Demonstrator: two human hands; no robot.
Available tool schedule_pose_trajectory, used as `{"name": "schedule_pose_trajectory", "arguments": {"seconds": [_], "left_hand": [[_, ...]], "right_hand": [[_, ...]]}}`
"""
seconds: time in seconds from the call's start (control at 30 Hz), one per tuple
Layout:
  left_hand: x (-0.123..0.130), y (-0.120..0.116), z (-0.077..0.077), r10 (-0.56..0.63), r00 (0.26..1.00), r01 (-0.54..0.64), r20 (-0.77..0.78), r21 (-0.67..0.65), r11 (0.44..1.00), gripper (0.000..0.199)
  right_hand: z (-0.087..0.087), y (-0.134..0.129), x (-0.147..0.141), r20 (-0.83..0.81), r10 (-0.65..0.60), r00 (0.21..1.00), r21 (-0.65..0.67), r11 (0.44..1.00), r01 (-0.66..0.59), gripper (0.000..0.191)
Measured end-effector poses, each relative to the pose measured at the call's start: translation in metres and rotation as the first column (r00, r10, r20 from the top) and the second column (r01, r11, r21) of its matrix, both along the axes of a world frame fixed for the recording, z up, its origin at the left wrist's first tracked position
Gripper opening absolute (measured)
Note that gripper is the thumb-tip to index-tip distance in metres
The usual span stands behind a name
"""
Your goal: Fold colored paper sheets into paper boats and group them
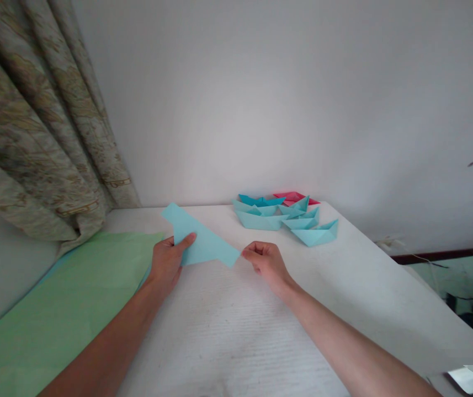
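The person's left hand [165,266] grips a folded strip of pale blue origami paper [203,240], with the thumb lying across its face and the other fingers behind it. The right hand [266,266] is narrowly closed, its fingertips [246,252] pinching the strip's right-hand point. The strip spans the gap between the hands, held just above the white ribbed tabletop [228,336], and its far end angles up and to the left toward the back edge.

Beyond the hands, near the far edge of the tabletop, sits a tight cluster of finished paper boats [286,216]. Most are pale blue, with a deeper blue boat [259,200] and a pink one [294,197] at the back. They stand well apart from the strip and do not touch it.

A large sheet of green paper [66,292] lies to the left, with a blue edge showing along it, and the left forearm [107,344] passes over its corner. A patterned beige curtain [41,121] hangs in folds at the back left, against a white wall [261,99]. A shiny, partly blurred object [466,380] sits at the lower right corner of the tabletop.
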State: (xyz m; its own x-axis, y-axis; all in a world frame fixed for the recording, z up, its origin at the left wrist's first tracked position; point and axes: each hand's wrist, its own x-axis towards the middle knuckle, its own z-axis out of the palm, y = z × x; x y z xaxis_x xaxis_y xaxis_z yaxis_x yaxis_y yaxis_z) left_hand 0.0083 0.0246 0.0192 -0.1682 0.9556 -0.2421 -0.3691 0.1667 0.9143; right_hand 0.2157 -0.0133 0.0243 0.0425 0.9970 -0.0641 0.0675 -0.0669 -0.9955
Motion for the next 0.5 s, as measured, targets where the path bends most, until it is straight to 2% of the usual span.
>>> {"name": "schedule_pose_trajectory", "arguments": {"seconds": [0.13,0.33,0.5], "left_hand": [[0.0006,-0.0008,-0.0022,-0.048,0.999,0.048,-0.008,0.001,0.999,0.010],[0.0006,-0.0026,-0.0008,-0.095,0.995,0.096,0.007,-0.010,0.995,0.010],[0.0023,-0.0037,-0.0020,-0.210,0.978,0.210,0.004,-0.021,0.978,0.014]], "right_hand": [[0.0002,-0.0002,-0.0002,0.011,-0.021,1.000,-0.012,1.000,0.021,0.023],[-0.0018,0.0006,-0.0015,0.107,0.041,0.993,-0.048,0.998,-0.036,0.016],[-0.0038,0.0009,-0.0004,0.097,0.046,0.994,-0.043,0.998,-0.042,0.016]]}}
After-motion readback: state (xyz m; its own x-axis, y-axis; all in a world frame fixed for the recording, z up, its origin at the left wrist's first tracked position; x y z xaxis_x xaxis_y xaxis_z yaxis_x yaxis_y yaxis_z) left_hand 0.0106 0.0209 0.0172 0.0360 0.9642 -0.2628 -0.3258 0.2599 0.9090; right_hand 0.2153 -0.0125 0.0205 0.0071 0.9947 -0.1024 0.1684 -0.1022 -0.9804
